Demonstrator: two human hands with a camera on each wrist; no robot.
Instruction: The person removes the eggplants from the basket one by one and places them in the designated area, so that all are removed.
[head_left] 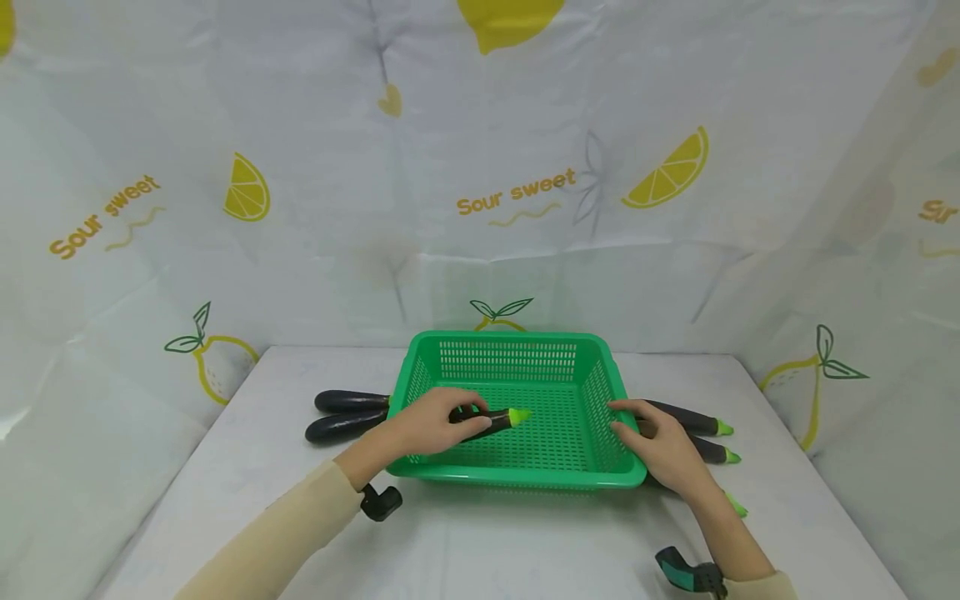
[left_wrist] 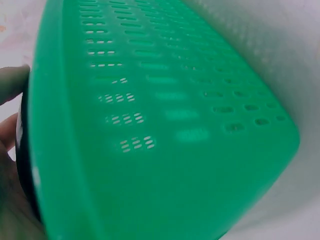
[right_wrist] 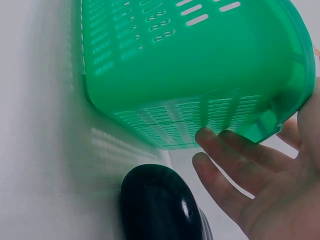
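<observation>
My left hand [head_left: 435, 423] grips a dark eggplant [head_left: 495, 422] over the inside of a green plastic basket [head_left: 517, 477]. Its bright green stem end points right in the head view. From the left wrist, the basket wall [left_wrist: 150, 190] covers most of the eggplant and part of the hand. At the basket's right side, my right hand [head_left: 666, 450] holds the rim, with some fingers [right_wrist: 220, 150] spread along the outer wall. Below those fingers, the right wrist view shows the rounded end of another eggplant [right_wrist: 157, 205] on the table.
Two eggplants [head_left: 341, 427] lie left of the basket, partly behind its edge. Three more eggplants [head_left: 686, 418] lie at the right, partly covered by my right hand and the basket. A white lemon-print sheet [head_left: 360, 208] hangs behind and beside the white table [head_left: 465, 550].
</observation>
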